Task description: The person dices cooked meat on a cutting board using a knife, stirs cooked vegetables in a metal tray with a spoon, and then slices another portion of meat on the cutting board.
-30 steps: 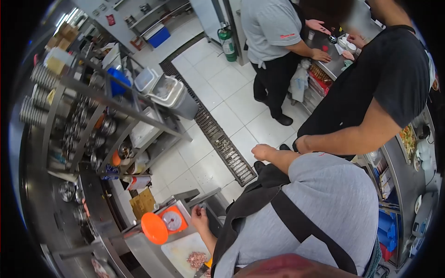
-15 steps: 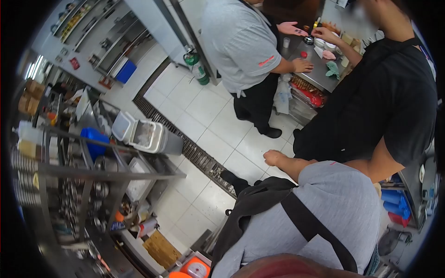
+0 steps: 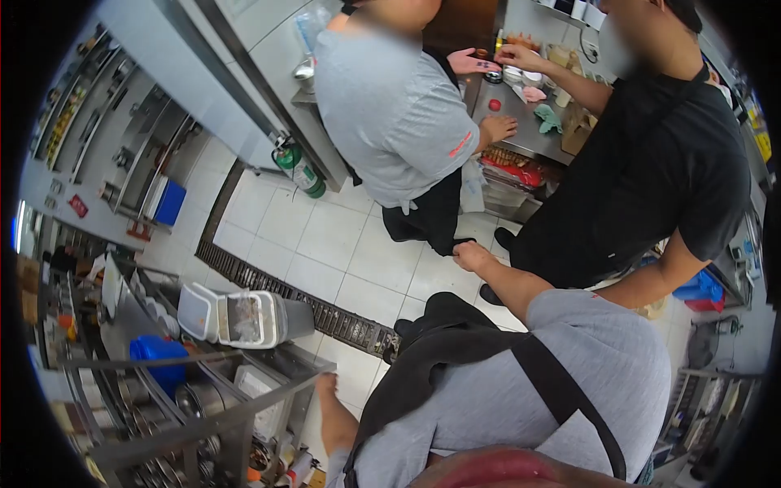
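Right hand point(image 3: 471, 257) curls closed, seemingly empty; left hand point(image 3: 327, 383), grip unclear; open bin point(image 3: 291, 319) holds whitish contents point(image 3: 248, 315).

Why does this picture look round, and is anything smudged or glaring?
In the head view, black corners frame a rounded image, likely from a wide lens; soft blur covers the heads of the grey-shirted co-worker and black-shirted co-worker; the wearer's right hand and the fire extinguisher look clearer; floor tiles look brightly lit; small glare marks the far left edge.
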`<state>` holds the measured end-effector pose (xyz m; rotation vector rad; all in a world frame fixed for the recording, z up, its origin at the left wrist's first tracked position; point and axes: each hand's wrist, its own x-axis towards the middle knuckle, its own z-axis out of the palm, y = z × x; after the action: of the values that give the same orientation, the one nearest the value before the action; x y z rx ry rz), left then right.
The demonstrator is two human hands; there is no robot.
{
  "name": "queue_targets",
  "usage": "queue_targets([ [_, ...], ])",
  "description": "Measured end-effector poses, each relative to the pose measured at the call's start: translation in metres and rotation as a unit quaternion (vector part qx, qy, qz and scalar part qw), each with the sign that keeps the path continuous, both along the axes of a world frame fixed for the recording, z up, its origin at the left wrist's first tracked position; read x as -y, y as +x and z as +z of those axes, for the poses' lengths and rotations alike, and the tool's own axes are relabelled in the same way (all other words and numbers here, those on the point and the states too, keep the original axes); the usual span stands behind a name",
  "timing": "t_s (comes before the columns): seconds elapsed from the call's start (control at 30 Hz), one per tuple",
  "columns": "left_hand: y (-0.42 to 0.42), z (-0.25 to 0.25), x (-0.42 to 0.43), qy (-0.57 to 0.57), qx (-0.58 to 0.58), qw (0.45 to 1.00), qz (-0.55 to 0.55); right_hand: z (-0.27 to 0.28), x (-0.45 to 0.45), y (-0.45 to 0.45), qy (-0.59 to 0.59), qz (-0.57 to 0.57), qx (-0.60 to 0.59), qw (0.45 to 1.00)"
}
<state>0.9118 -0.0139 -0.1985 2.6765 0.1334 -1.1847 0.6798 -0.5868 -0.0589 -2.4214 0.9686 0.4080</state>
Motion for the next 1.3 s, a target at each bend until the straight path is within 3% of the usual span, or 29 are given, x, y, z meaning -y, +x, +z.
queue_targets([
  [0.03,0.057,-0.009,0.007,0.056,0.017,0.988,-0.144,-0.003,-0.004,0.002,0.005,0.001,0.040,0.999],
  [0.07,0.091,-0.009,0.012,-0.046,0.240,0.939,-0.240,-0.003,-0.009,0.003,0.009,0.004,0.078,0.997],
  [0.13,0.149,-0.009,0.048,-0.203,0.184,0.961,0.029,0.012,-0.023,-0.003,0.037,0.004,0.056,0.998],
  [0.2,0.168,0.012,0.095,-0.281,0.160,0.942,0.090,0.009,-0.029,-0.016,0.026,0.100,-0.048,0.993],
  [0.27,0.156,0.022,0.136,-0.296,0.177,0.936,0.068,-0.028,-0.027,-0.043,0.025,0.099,-0.060,0.993],
  [0.33,0.138,-0.011,0.161,-0.308,0.179,0.934,0.004,-0.033,-0.018,-0.063,0.056,0.053,-0.107,0.991],
  [0.4,0.077,0.009,0.184,-0.273,0.047,0.960,0.037,-0.016,-0.009,-0.075,0.063,0.020,-0.127,0.990],
  [0.43,0.066,-0.027,0.175,-0.201,0.102,0.970,-0.092,-0.008,0.001,-0.079,0.058,-0.010,-0.146,0.988],
  [0.47,0.052,-0.025,0.163,-0.223,-0.033,0.954,-0.198,-0.007,0.009,-0.086,0.058,-0.010,-0.143,0.988],
  [0.5,0.027,-0.043,0.134,-0.333,0.049,0.870,-0.360,-0.007,0.020,-0.091,0.038,-0.008,-0.144,0.989],
  [0.53,0.002,-0.039,0.120,-0.421,0.162,0.745,-0.492,-0.006,0.033,-0.093,0.019,-0.004,-0.145,0.989],
  [0.57,-0.020,-0.032,0.099,-0.329,0.052,0.867,-0.370,-0.007,0.045,-0.093,0.025,-0.032,-0.153,0.987],
  [0.6,-0.029,-0.024,0.086,-0.252,-0.012,0.938,-0.240,-0.008,0.059,-0.088,0.032,-0.058,-0.159,0.985],
  [0.67,-0.041,-0.004,0.068,-0.178,-0.050,0.977,-0.105,-0.010,0.084,-0.074,0.032,-0.077,-0.148,0.985],
  [0.73,-0.047,0.010,0.057,-0.148,-0.053,0.987,-0.037,0.005,0.100,-0.051,0.018,-0.014,-0.148,0.989],
  [0.83,-0.056,0.020,0.057,-0.135,-0.048,0.989,0.018,-0.025,0.113,-0.016,0.023,0.011,-0.112,0.993],
  [1.0,-0.064,0.009,0.097,-0.156,-0.034,0.986,0.042,-0.020,0.094,0.044,0.070,0.127,-0.047,0.988],
  [1.2,-0.061,-0.019,0.151,-0.213,0.005,0.977,-0.010,-0.012,0.087,0.053,0.108,0.182,0.016,0.977],
  [1.3,-0.048,-0.018,0.154,-0.216,0.110,0.957,-0.158,0.000,0.107,0.046,0.098,0.148,-0.018,0.984],
])
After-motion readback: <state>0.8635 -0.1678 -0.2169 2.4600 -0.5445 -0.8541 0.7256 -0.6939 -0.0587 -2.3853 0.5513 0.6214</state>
